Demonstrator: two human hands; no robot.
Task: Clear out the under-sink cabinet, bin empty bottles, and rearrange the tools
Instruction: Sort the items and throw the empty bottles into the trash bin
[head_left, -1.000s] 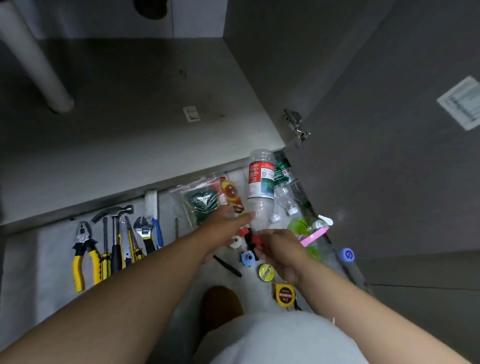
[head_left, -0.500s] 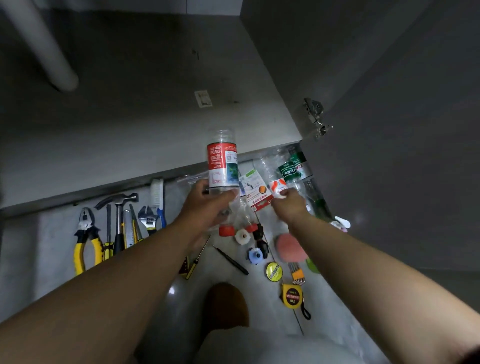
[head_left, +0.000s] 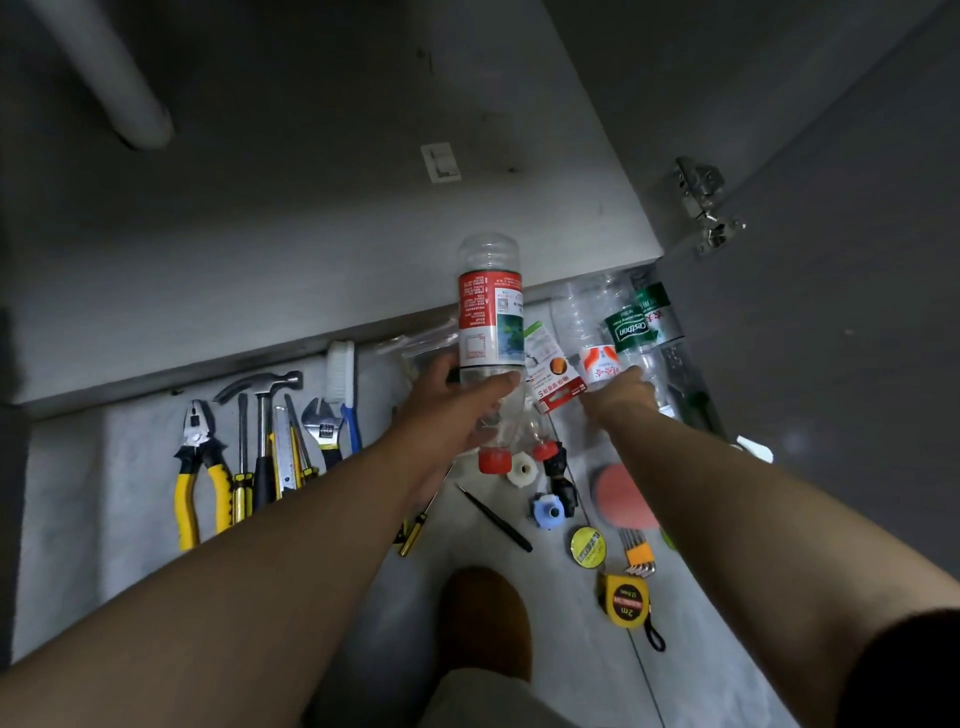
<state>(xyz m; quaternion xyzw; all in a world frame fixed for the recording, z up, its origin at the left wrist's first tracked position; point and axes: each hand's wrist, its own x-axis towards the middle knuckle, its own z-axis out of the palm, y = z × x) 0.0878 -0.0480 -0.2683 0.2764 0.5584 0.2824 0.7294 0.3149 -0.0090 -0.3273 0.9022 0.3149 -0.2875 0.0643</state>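
A clear plastic bottle with red-and-white label (head_left: 488, 322) is held above the grey floor (head_left: 130, 493), the left grip (head_left: 457, 410) closed around it. The right grip (head_left: 621, 389) touches a clear orange-labelled bottle (head_left: 597, 361) lying there; whether it has closed cannot be told. That bottle should be fully encircled before lifting.

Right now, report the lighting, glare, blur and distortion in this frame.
Head view: dim, the cabinet floor darkening toward the drain pipe. Head view: faint sheen low on the cabinet door. Head view: wide-angle bend bows the cabinet's front edge and swells both forearms. Head view: the red-label bottle in the left hand shows print, too soft to read.
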